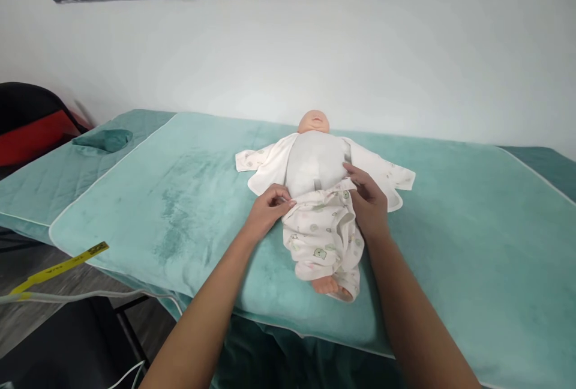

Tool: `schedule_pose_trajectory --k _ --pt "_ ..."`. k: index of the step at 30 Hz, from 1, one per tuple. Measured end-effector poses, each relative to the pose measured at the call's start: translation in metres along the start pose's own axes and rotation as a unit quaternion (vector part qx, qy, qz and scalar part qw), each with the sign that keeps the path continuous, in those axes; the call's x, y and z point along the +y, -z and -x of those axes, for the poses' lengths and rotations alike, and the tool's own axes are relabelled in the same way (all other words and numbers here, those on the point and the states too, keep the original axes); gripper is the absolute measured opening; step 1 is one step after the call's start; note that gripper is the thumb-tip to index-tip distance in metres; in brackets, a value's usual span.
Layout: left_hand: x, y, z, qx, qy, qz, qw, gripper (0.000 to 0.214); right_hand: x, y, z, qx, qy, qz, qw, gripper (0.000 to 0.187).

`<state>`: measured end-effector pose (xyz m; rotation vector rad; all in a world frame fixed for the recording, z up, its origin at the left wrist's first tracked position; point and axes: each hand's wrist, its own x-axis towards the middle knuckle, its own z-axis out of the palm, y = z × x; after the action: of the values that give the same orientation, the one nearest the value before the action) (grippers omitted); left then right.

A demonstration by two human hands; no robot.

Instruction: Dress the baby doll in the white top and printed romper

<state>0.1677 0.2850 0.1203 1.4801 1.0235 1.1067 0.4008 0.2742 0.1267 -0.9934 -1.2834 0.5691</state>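
Note:
A baby doll lies on its back on a green padded bed, its head toward the wall and its feet toward me. Its white patterned jacket is spread apart, baring the grey torso. Printed baby pants cover the legs, and one foot shows at the hem. My left hand pinches the waistband at its left edge. On the opposite edge, my right hand grips the waistband between thumb and fingers. The doll's arms are hidden in the sleeves.
The green bed cover extends to both sides, with a face hole at the left end. A cable with a yellow tag hangs at lower left, above a black chair. A white wall stands behind.

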Motion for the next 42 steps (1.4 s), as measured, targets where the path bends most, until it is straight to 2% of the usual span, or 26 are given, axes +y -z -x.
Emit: schedule_pose_trajectory --k 5,8,10,13,16,19,23,25,28,30,32,35,38,40,42 --pt "0.0 0.008 0.001 -0.043 -0.041 -0.016 0.998 0.029 0.001 0.002 -0.002 -0.01 -0.031 -0.018 0.999 0.015" --pt "0.001 0.006 0.003 -0.051 -0.063 -0.027 0.996 0.025 0.003 0.003 -0.002 -0.021 -0.052 -0.029 0.998 0.017" --pt "0.001 0.001 0.004 -0.028 -0.076 -0.045 0.996 0.021 0.004 0.004 -0.003 -0.028 -0.059 -0.027 0.997 0.015" --pt "0.0 -0.007 -0.001 0.035 -0.088 -0.071 0.993 0.018 0.004 0.005 -0.005 -0.033 -0.045 -0.004 0.998 0.01" --pt "0.002 -0.009 -0.018 0.087 -0.08 -0.107 0.987 0.015 0.002 0.007 -0.011 -0.031 -0.034 0.056 0.997 0.007" --pt "0.006 -0.005 -0.046 0.139 -0.052 -0.167 0.975 0.015 -0.005 0.009 -0.023 -0.04 -0.063 0.166 0.983 0.011" --pt "0.007 0.002 -0.082 0.145 -0.032 -0.183 0.972 0.016 -0.009 0.009 -0.051 -0.072 -0.078 0.263 0.959 0.016" --pt "0.002 0.004 -0.091 0.145 -0.028 -0.157 0.976 0.015 -0.005 0.006 -0.065 -0.101 -0.096 0.243 0.96 0.019" --pt "-0.006 0.004 -0.091 0.15 -0.016 -0.125 0.981 0.016 0.007 0.002 -0.074 -0.134 -0.166 0.122 0.969 0.03" --pt "-0.01 0.005 -0.087 0.133 -0.016 -0.1 0.986 0.014 0.016 0.0 -0.071 -0.128 -0.207 0.035 0.969 0.036" --pt "-0.009 0.006 -0.083 0.094 -0.025 -0.077 0.992 0.016 0.02 -0.001 -0.065 -0.112 -0.219 -0.005 0.969 0.038" --pt "-0.006 0.007 -0.08 0.052 -0.059 -0.075 0.994 0.021 0.021 -0.001 -0.057 -0.092 -0.178 0.032 0.979 0.036" --pt "-0.004 0.008 -0.08 0.042 -0.096 -0.091 0.99 0.019 0.018 -0.003 -0.058 -0.07 -0.054 0.136 0.987 0.031" --pt "-0.003 0.008 -0.083 0.034 -0.094 -0.112 0.989 0.018 0.018 -0.005 -0.063 -0.081 0.023 0.192 0.978 0.028" --pt "0.0 0.008 -0.09 0.038 -0.08 -0.158 0.983 0.018 0.018 -0.008 -0.07 -0.101 0.052 0.233 0.966 0.028"
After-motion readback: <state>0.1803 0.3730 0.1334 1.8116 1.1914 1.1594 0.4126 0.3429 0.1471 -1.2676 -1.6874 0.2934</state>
